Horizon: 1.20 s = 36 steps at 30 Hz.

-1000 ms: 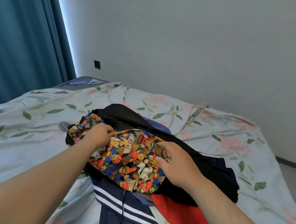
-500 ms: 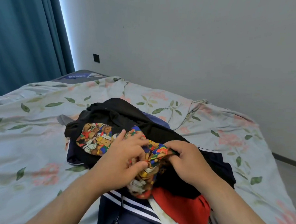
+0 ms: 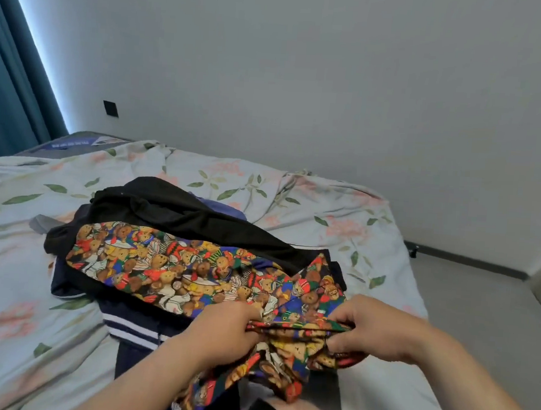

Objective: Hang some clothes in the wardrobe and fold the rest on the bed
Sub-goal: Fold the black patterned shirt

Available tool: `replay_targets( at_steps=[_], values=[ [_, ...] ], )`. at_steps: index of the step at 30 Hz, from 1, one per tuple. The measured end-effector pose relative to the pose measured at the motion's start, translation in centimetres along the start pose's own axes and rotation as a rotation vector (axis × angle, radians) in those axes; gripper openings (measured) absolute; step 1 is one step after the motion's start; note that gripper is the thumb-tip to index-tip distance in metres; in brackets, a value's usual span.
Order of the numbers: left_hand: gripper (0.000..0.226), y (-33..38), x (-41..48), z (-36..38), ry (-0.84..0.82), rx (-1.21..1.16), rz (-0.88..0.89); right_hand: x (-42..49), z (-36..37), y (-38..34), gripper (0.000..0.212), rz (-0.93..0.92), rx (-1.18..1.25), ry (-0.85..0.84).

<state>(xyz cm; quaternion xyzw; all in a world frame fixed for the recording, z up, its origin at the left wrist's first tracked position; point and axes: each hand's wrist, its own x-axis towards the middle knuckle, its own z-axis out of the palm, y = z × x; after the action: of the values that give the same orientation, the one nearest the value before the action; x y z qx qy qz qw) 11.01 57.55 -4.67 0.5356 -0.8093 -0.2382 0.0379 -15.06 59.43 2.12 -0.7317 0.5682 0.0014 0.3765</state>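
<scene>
Floral bed (image 3: 326, 215), bear-print garment (image 3: 169, 265) between left grip (image 3: 222, 332) and right grip (image 3: 372, 330), both pinching it.

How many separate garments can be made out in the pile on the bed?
At least 4, more may be hidden: the teddy-bear print garment on top, gripped by both hands; a black garment behind it; a navy white-striped one beneath; a blue-purple one peeking out at the far side.
</scene>
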Motion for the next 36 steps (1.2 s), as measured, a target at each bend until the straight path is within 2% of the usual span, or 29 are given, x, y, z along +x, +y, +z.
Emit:
replay_targets(
  at_steps=[2,3,7,10,11,13,15,16,18,19,20,22,23,25,27,29,32,35,36],
  values=[
    [0.025,0.6,0.6,0.7,-0.114,-0.146,-0.026,-1.6,-0.3,2.7,0.023,0.095,0.025,-0.054],
    [0.029,0.6,0.9,1.0,-0.111,-0.178,-0.018,-2.6,-0.7,4.1,0.019,0.146,0.052,-0.063],
    [0.032,-1.1,2.4,2.1,0.13,-0.126,0.089,-5.9,-2.6,10.3,0.015,0.376,0.051,0.007],
    [0.051,-2.7,3.0,3.0,0.302,0.015,0.152,-6.2,-2.2,13.5,0.017,0.492,-0.114,0.155],
    [0.059,-3.3,3.1,3.4,0.294,0.096,0.125,-6.0,-1.7,13.5,0.017,0.493,-0.122,0.17],
    [0.082,-4.8,3.2,4.4,0.142,0.22,-0.043,-5.5,-0.7,12.6,0.019,0.466,-0.041,0.163],
    [0.095,-6.1,3.1,5.5,-0.008,0.227,-0.191,-5.0,0.1,11.5,0.026,0.455,0.158,0.164],
    [0.097,-6.6,3.1,6.2,-0.019,0.204,-0.224,-4.6,0.4,11.2,0.028,0.473,0.236,0.176],
    [0.102,-7.8,3.5,7.0,0.096,0.192,-0.258,-3.5,0.8,11.5,0.049,0.468,0.257,0.271],
    [0.105,-8.2,3.8,7.2,0.171,0.208,-0.285,-2.8,1.2,11.5,0.051,0.456,0.176,0.339],
    [0.105,-8.7,4.3,7.2,0.218,0.224,-0.317,-2.2,1.6,11.6,0.044,0.431,0.084,0.411],
    [0.092,-8.9,5.1,6.8,0.227,0.272,-0.366,-1.2,2.6,10.5,0.025,0.345,0.017,0.508],
    [0.075,-8.8,5.5,6.6,0.214,0.318,-0.36,-0.6,3.2,9.7,0.022,0.281,0.002,0.515],
    [0.037,-8.5,6.1,6.4,0.236,0.363,-0.31,0.8,4.4,8.2,0.034,0.187,-0.051,0.461],
    [0.021,-8.2,6.2,6.5,0.234,0.253,-0.287,2.3,5.4,7.4,0.045,0.15,-0.052,0.422],
    [0.011,-7.7,5.5,6.2,0.134,0.098,-0.266,3.5,5.7,7.3,0.052,0.165,-0.022,0.428],
    [0.025,-5.9,2.8,5.2,-0.159,-0.113,-0.185,4.7,5.3,9.0,0.058,0.246,-0.001,0.521],
    [0.034,-2.7,-0.1,4.4,-0.582,-0.026,-0.127,5.6,4.8,11.3,0.063,0.338,-0.006,0.57],
    [0.031,-2.0,-0.3,4.3,-0.668,0.052,-0.094,5.9,4.7,12.0,0.066,0.363,-0.048,0.555]
  ],
)
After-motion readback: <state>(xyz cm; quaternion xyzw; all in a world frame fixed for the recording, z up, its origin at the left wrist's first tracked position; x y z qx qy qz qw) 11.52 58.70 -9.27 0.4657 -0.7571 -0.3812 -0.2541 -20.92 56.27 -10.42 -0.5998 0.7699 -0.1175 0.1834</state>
